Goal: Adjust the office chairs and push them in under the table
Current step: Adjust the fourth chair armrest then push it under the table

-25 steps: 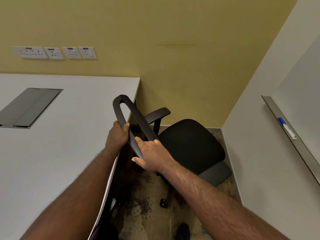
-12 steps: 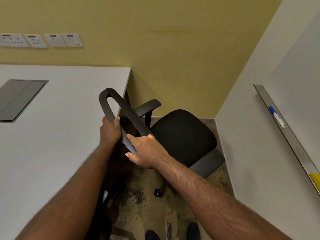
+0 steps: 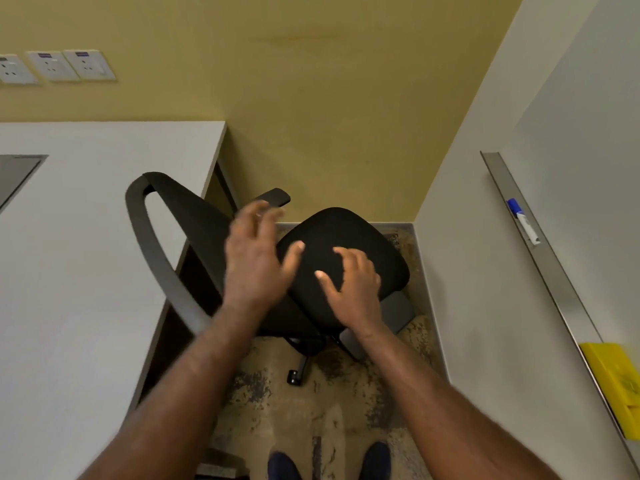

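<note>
The black office chair (image 3: 339, 258) stands in the corner of the room, at the end of the white table (image 3: 86, 271), with its seat out in the open over the patterned floor (image 3: 329, 403) and not under the tabletop. Its curved backrest frame (image 3: 156, 251) leans across the table's near corner, the top of the loop lying over the white surface. One armrest (image 3: 273, 196) shows beyond the hands near the yellow wall (image 3: 311, 98), and another (image 3: 394, 306) sits lower on the side toward the white wall; a caster (image 3: 294, 377) shows beneath the seat. The left hand (image 3: 254, 265) hovers over the backrest and the seat's edge with its fingers spread and loose, blurred, holding nothing. The right hand (image 3: 353, 285) is above the seat cushion, fingers lightly bent and apart, also gripping nothing; whether its fingertips touch the fabric cannot be told. Both bare forearms reach in from the bottom of the view, and two dark blue shoes (image 3: 329, 462) show on the floor below. On the yellow wall above the table is a row of white sockets (image 3: 59, 65). On the right, a metal whiteboard ledge (image 3: 540, 258) carries a blue-capped marker (image 3: 523, 220) and a yellow object (image 3: 620, 386).
</note>
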Tool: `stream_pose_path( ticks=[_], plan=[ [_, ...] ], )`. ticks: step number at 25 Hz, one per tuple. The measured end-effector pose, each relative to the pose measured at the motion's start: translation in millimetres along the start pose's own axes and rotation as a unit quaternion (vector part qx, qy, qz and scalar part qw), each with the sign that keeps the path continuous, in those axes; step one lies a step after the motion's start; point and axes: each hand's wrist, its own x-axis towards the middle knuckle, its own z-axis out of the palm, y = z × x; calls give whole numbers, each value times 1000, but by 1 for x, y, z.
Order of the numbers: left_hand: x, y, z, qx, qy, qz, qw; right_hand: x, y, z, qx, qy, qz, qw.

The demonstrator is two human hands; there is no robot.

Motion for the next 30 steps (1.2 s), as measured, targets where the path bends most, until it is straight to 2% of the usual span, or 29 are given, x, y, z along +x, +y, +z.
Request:
stream_pose_path(
  ticks=[3, 5, 8, 10, 13, 16, 18, 20, 22, 24, 26, 30],
  plan=[
    [-35, 43, 62, -45, -108, 66, 991, -8, 73, -9, 0, 26, 140, 990],
    [-62, 47, 106, -56, -203, 53, 976, -17, 113, -8, 4, 11, 213, 977],
    [-95, 36, 162, -54, -305, 13, 951, -27, 160, 1, -6, -24, 258, 966],
    [-112, 27, 195, -41, -342, 0, 939, -32, 185, 13, -3, -31, 277, 960],
    [-126, 13, 232, -26, -371, -19, 928, -38, 211, 34, 4, -14, 315, 949],
    [-136, 4, 263, -22, -406, -18, 913, -38, 233, 56, 73, 12, 405, 911],
    [-141, 3, 276, -19, -426, -8, 904, -40, 244, 69, 216, 38, 446, 868],
    [-148, 3, 287, -13, -429, -2, 903, -42, 251, 80, 370, 50, 464, 803],
    [-154, 3, 293, -5, -408, -4, 913, -43, 255, 92, 445, 41, 483, 753],
    [-158, 1, 298, -4, -390, -14, 921, -44, 257, 103, 482, 34, 488, 727],
    [-162, 0, 301, -1, -384, -18, 923, -46, 258, 112, 506, 28, 486, 712],
    [-167, -3, 300, -1, -384, -18, 923, -49, 262, 116, 508, 28, 480, 715]
  ],
)
